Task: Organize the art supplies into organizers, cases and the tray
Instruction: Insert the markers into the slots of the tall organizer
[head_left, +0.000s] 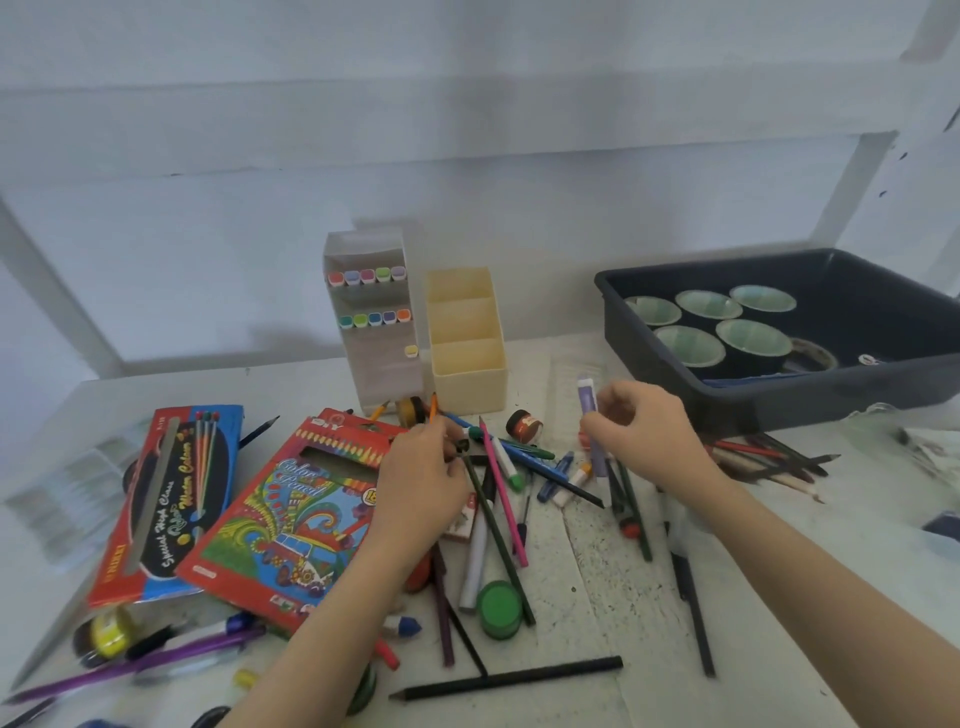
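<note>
Soft, cool daylight fills the scene evenly, with no hard glare. Shadows are faint: a pale grey one lies on the wall (467, 156) just left of the clear marker organizer (371, 332). The wall itself looks smeared and low in detail. The middle of the table (597, 571) is fairly sharp, and the lettering on the coloured pencil box (291, 519) reads. Towards the left edge the clear case (62, 499) and purple pen (130, 665) blur, and wide-angle distortion bends the borders.

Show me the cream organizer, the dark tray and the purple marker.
cream organizer (470, 387): head view, on its front wall.
dark tray (831, 402): head view, on its near outer wall.
purple marker (587, 401): head view, on its upper barrel.
</note>
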